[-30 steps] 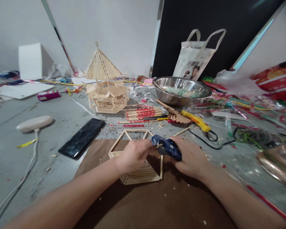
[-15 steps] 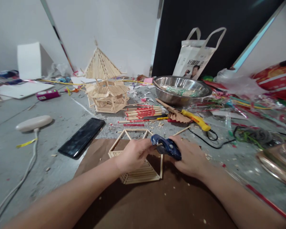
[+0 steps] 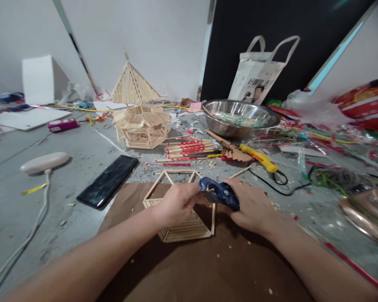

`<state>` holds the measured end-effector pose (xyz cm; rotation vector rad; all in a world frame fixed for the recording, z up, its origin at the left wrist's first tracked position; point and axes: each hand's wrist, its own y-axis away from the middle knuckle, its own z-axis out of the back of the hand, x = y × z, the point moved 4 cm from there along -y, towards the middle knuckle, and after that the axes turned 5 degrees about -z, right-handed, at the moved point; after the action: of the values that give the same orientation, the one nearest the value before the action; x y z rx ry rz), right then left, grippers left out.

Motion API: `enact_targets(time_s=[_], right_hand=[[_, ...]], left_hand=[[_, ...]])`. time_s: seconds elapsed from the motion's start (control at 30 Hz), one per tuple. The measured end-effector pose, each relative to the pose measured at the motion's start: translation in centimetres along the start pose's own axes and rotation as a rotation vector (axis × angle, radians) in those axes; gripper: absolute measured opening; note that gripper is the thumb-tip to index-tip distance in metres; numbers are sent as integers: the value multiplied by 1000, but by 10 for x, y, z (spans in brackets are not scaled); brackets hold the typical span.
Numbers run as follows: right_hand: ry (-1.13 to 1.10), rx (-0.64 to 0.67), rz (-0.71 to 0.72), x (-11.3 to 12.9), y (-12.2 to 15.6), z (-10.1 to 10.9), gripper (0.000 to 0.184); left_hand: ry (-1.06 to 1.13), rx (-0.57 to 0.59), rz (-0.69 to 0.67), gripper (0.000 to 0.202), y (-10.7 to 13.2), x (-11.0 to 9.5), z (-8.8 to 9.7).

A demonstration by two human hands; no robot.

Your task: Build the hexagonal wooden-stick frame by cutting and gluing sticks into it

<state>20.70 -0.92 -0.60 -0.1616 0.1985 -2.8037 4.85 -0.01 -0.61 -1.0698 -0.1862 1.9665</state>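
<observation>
My right hand [image 3: 253, 205] is wrapped round a blue-handled cutter [image 3: 222, 193], which looks like pruning shears. At the cutter's jaws, my left hand [image 3: 178, 203] is closed in a pinch on a thin wooden stick [image 3: 210, 191]; only a short bit of the stick shows. Beneath both hands lies a hexagonal frame [image 3: 185, 230] built of wooden sticks. Its near side is filled with rows of sticks, while other sections are just outlines. My left hand covers part of it. The frame rests on a brown sheet [image 3: 189, 272].
Beyond the frame stand a stick-built pavilion model [image 3: 141, 126], red-marked sticks [image 3: 189, 147] and a metal basin [image 3: 242, 130]. A yellow-handled corded tool [image 3: 260, 159] lies right of these. On the left are a black phone [image 3: 107, 182] and a white corded device [image 3: 45, 162]. Wood scraps litter the floor.
</observation>
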Motion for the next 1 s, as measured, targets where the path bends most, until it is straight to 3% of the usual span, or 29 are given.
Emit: enact_targets(time_s=[0.67, 0.87, 1.0], right_hand=[[23, 49, -46, 1, -2, 3, 21], [61, 33, -134, -2, -4, 2, 20], [28, -32, -156, -14, -6, 0, 39]], left_hand=[[-85, 8, 15, 19, 0, -1, 1], [-102, 9, 58, 22, -2, -1, 2], [-59, -5, 89, 20, -3, 2, 4]])
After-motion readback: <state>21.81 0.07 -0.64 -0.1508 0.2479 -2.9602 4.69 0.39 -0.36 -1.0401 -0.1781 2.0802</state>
